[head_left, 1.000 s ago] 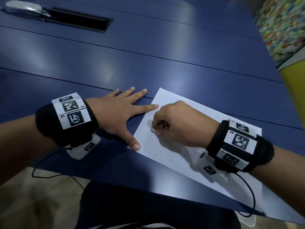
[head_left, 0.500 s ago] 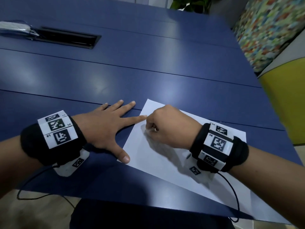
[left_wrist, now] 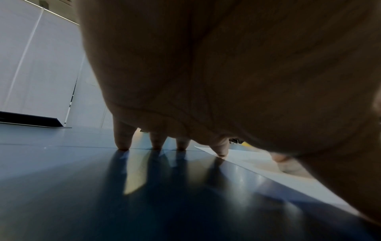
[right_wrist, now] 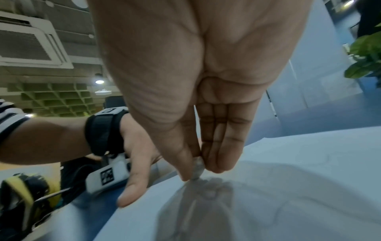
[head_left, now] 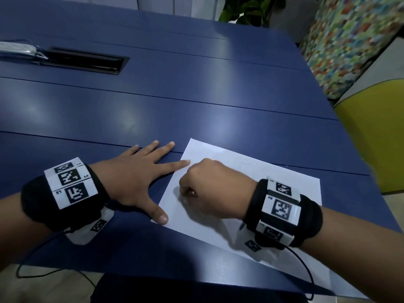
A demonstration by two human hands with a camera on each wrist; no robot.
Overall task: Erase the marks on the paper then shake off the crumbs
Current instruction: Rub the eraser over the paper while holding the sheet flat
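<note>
While your left hand (head_left: 131, 178) lies flat on the blue counter (head_left: 196, 101), its fingers (left_wrist: 123, 138) are straight and spread, holding nothing; the forefinger tip and thumb tip rest on the left edge of the paper (head_left: 273, 182). That white sheet lies flat near the counter's front edge. Further right, your right hand (head_left: 209, 191) is on the paper's left part, its fingers (right_wrist: 218, 146) curled down, thumb and fingertips pinching a small pale eraser (right_wrist: 198, 169) whose lower end touches the sheet. Faint marks show on the paper beyond that hand.
</note>
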